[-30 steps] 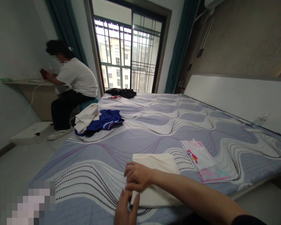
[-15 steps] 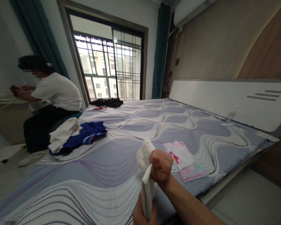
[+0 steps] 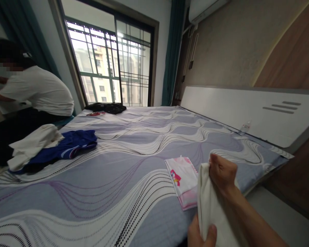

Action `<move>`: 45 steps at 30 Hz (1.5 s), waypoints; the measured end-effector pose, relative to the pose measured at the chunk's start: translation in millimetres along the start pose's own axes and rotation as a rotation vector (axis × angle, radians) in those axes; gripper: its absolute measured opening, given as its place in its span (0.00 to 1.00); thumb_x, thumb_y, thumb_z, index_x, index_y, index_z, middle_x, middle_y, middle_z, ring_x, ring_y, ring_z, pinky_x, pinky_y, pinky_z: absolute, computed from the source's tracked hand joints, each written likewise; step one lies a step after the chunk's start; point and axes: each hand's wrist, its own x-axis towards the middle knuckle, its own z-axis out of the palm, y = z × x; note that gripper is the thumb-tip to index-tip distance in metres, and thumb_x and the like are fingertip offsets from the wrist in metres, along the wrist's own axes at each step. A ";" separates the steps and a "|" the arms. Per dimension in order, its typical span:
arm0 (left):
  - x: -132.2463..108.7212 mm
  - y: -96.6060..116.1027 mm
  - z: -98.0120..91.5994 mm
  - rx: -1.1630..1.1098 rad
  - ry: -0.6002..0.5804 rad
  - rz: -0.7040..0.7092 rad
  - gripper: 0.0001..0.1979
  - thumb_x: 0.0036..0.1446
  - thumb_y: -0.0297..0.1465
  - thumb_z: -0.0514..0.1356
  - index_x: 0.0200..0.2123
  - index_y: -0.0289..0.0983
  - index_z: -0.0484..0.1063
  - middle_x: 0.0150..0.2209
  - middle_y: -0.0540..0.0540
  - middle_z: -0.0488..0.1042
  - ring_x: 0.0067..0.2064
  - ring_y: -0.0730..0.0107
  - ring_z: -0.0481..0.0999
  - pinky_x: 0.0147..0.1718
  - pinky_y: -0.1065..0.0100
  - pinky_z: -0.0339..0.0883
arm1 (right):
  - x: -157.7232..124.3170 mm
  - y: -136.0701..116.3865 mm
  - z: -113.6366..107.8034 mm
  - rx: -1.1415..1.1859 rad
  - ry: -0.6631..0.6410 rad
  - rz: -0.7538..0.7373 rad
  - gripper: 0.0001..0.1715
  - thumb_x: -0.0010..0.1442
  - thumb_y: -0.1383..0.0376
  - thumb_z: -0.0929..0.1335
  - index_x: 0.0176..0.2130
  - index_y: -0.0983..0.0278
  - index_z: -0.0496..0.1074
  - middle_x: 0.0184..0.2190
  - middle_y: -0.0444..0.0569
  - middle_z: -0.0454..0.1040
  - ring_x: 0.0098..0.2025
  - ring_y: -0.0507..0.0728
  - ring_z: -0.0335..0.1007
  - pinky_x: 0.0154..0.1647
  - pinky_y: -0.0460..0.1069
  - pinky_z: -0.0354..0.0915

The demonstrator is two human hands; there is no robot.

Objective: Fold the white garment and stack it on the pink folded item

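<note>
**Folded white cloth held up over the foot of the bed**

I had the folded white cloth (image 3: 208,202) off the mattress and in both hands. My right hand (image 3: 222,175) was clenched around its top edge, knuckles toward the camera, with my forearm running down to the lower right corner of the view. My left hand (image 3: 202,235) gripped the cloth from below at the bottom edge of the view, thumb pressed against the fabric; only part of that hand showed. The cloth hung between the two grips in a narrow upright fold, just beside and partly in front of the pink printed cloth (image 3: 182,178).

That pink piece lay flat and folded on the bed (image 3: 134,164), near the corner closest to me, with a red cartoon figure printed on its white part. The bedcover was grey-lilac with white wavy bands and dotted lines.

Well apart, at the left side of the bed, a blue garment (image 3: 69,145) lay crumpled, touching a rumpled white garment (image 3: 32,145) that hung toward the edge. At the far end, by the window (image 3: 105,65), sat a dark heap of clothing (image 3: 106,108) with a small red item (image 3: 92,114) just beside it; I could not tell what that item was.

Another person (image 3: 28,99) in a white shirt and dark trousers sat beyond the left edge of the bed, turned away from me. The white headboard (image 3: 234,109) ran along the right, with a small clear bottle (image 3: 245,127) against it.
</note>
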 end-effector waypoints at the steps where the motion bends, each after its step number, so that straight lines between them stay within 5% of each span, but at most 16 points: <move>1: 9.5 -1.9 6.5 -0.048 0.040 -0.027 0.33 0.50 0.52 0.58 0.50 0.32 0.73 0.46 0.36 0.79 0.46 0.53 0.76 0.47 0.62 0.69 | 3.5 10.1 16.3 -0.044 -0.074 -0.008 0.37 0.70 0.49 0.56 0.15 0.62 0.61 0.13 0.43 0.60 0.17 0.49 0.52 0.24 0.48 0.47; 4: 42.9 -0.9 11.1 -0.089 0.177 -0.102 0.29 0.54 0.44 0.57 0.53 0.30 0.69 0.51 0.35 0.76 0.54 0.54 0.73 0.54 0.64 0.64 | 11.4 29.9 81.7 -0.142 -0.397 0.042 0.38 0.70 0.48 0.52 0.20 0.63 0.69 0.19 0.50 0.71 0.22 0.52 0.59 0.26 0.49 0.46; 8: 81.3 -0.2 -13.3 0.082 0.326 -0.186 0.24 0.59 0.39 0.51 0.50 0.26 0.70 0.51 0.30 0.76 0.54 0.54 0.73 0.54 0.62 0.62 | -3.1 38.9 172.4 -0.054 -0.755 0.024 0.33 0.70 0.51 0.55 0.25 0.62 0.74 0.25 0.50 0.76 0.28 0.53 0.66 0.29 0.47 0.50; 12: 86.4 -9.0 -38.6 0.231 0.323 -0.257 0.23 0.60 0.42 0.50 0.41 0.28 0.74 0.43 0.30 0.79 0.48 0.51 0.76 0.48 0.60 0.65 | -39.6 43.3 219.2 0.105 -0.948 -0.097 0.25 0.66 0.51 0.63 0.25 0.63 0.73 0.25 0.45 0.75 0.28 0.51 0.66 0.30 0.45 0.53; 16: 73.6 -3.7 -38.5 0.243 0.279 -0.209 0.17 0.58 0.38 0.53 0.42 0.32 0.73 0.43 0.35 0.79 0.46 0.55 0.76 0.46 0.63 0.65 | -57.7 51.1 228.4 0.150 -0.987 -0.142 0.24 0.67 0.52 0.61 0.29 0.63 0.73 0.30 0.47 0.75 0.33 0.53 0.67 0.34 0.46 0.55; 23: 80.1 14.1 -29.2 0.175 0.323 -0.185 0.16 0.58 0.34 0.53 0.45 0.33 0.72 0.45 0.36 0.79 0.48 0.57 0.76 0.48 0.64 0.67 | -40.9 64.0 233.5 0.032 -0.975 -0.120 0.30 0.71 0.51 0.53 0.31 0.61 0.72 0.29 0.49 0.76 0.32 0.56 0.69 0.33 0.48 0.51; 26: 89.4 6.4 -30.0 0.072 0.337 -0.282 0.17 0.58 0.37 0.54 0.44 0.33 0.72 0.42 0.37 0.78 0.42 0.57 0.78 0.34 0.65 0.73 | -39.4 65.4 240.5 -0.020 -0.991 -0.124 0.27 0.70 0.51 0.55 0.33 0.60 0.72 0.30 0.50 0.77 0.33 0.57 0.71 0.32 0.49 0.50; 31: 97.1 -4.4 -32.7 -0.048 0.350 -0.433 0.22 0.56 0.46 0.56 0.41 0.32 0.71 0.35 0.41 0.75 0.30 0.62 0.76 0.15 0.69 0.69 | -41.0 74.2 243.7 -0.045 -1.072 -0.151 0.29 0.71 0.51 0.55 0.32 0.59 0.75 0.33 0.49 0.80 0.34 0.56 0.72 0.32 0.48 0.50; 38: 93.7 -3.5 -28.0 -0.043 0.366 -0.399 0.20 0.57 0.45 0.55 0.38 0.33 0.71 0.30 0.47 0.69 0.28 0.66 0.74 0.15 0.71 0.70 | -26.0 115.3 209.1 -0.133 -1.117 -0.148 0.32 0.69 0.49 0.56 0.28 0.60 0.76 0.28 0.50 0.79 0.31 0.56 0.71 0.30 0.49 0.48; 45: 94.0 -10.9 -20.4 -0.102 0.371 -0.399 0.23 0.57 0.48 0.54 0.41 0.33 0.69 0.31 0.45 0.72 0.28 0.64 0.77 0.16 0.71 0.71 | -19.6 98.5 221.5 -0.122 -1.068 -0.186 0.26 0.68 0.49 0.59 0.31 0.60 0.76 0.32 0.52 0.79 0.36 0.58 0.72 0.36 0.49 0.53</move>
